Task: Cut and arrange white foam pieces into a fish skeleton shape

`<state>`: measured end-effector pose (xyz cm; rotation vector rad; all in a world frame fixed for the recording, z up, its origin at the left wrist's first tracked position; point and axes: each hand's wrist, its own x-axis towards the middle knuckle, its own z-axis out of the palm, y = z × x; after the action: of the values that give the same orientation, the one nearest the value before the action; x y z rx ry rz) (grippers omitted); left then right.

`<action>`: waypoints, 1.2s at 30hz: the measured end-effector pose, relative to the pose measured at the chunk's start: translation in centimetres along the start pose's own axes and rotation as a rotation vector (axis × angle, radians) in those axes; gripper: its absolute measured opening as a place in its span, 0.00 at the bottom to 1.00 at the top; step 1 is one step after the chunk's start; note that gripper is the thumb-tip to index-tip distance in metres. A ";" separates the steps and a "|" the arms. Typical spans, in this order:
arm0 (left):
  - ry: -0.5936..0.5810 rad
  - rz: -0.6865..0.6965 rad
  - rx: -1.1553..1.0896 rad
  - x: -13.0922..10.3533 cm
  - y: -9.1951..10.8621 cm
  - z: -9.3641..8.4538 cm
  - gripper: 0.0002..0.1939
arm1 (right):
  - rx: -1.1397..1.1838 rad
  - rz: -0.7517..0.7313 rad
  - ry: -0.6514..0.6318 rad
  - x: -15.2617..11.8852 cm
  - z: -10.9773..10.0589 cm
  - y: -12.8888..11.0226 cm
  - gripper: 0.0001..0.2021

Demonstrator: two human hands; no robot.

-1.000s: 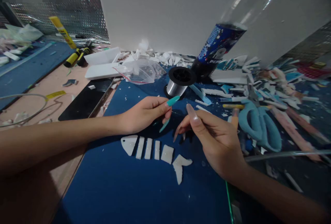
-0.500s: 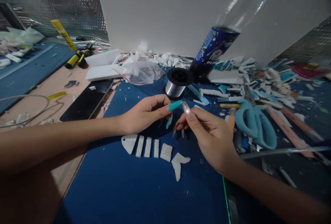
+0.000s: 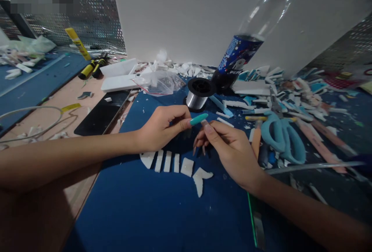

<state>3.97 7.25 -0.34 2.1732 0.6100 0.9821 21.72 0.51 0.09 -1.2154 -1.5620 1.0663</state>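
Note:
My left hand (image 3: 168,127) is closed in a pinch, its long teal thumbnail pointing right. My right hand (image 3: 229,147) pinches too, its thumb tip almost touching that teal nail. What the fingertips hold, if anything, is too thin or hidden to make out. Just behind them a black spool (image 3: 200,93) of clear, silvery line stands on the blue mat (image 3: 162,213). Below the hands lies a row of flat white pieces laid out like a fish: a rounded head piece (image 3: 147,159), several narrow strips (image 3: 167,161), a squarish piece (image 3: 187,167) and a forked tail piece (image 3: 201,180).
A tilted-looking cola bottle (image 3: 238,58) stands behind the spool. Blue-handled scissors (image 3: 283,135) lie at right among white and blue scraps (image 3: 290,89). At left are a dark phone (image 3: 101,114), yellow-black pliers (image 3: 92,68), a yellow tube (image 3: 78,43) and a zip bag (image 3: 159,82).
The view has shifted slightly. My hands stay pinched close together, with the right thumb tip now a little lower beside the teal nail. The white pieces keep their arrangement.

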 end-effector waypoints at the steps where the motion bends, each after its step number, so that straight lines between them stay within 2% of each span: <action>1: 0.028 0.066 0.066 0.0 -0.1 -0.1 0.13 | 0.013 0.012 -0.002 0.0 0.1 0.0 0.17; 4: 0.089 0.236 0.217 0.3 -0.2 -0.6 0.14 | 0.024 0.042 0.015 0.1 0.2 0.0 0.17; 7: 0.110 0.337 0.329 0.7 0.1 -1.4 0.18 | 0.004 0.064 0.017 0.2 0.2 -0.1 0.18; 11: 0.109 0.382 0.426 1.2 1.1 -2.2 0.23 | -0.012 0.080 -0.011 0.4 0.1 -0.2 0.19; 14: 0.177 0.382 0.399 1.3 1.6 -2.3 0.23 | 0.002 0.080 -0.020 0.4 0.0 -0.2 0.19; 16: 0.139 0.408 0.427 1.1 1.9 -2.2 0.23 | 0.048 0.088 -0.019 0.4 0.0 -0.1 0.19; 18: 0.035 0.429 0.477 0.9 2.1 -2.0 0.23 | 0.122 0.085 -0.006 0.3 -0.1 0.2 0.18; 20: -0.033 0.421 0.492 0.7 2.2 -1.9 0.23 | 0.200 0.051 -0.003 0.1 -0.1 0.6 0.17; 22: -0.034 0.388 0.475 0.6 2.2 -1.7 0.23 | 0.236 0.017 -0.019 0.0 -0.2 0.9 0.17; 28: -0.056 0.313 0.392 0.6 1.9 -1.1 0.24 | 0.200 -0.020 -0.177 0.1 -0.1 0.2 0.19; 31: 0.007 0.284 0.337 0.7 1.8 -1.0 0.25 | 0.207 0.005 -0.151 0.2 0.0 -0.3 0.16; 36: 0.215 0.178 0.165 1.0 1.8 -1.5 0.23 | 0.236 0.003 -0.004 0.5 -0.1 0.4 0.17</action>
<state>3.67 7.24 2.17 2.3149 0.6238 1.3139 21.82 1.06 -0.19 -1.0551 -1.3931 1.2175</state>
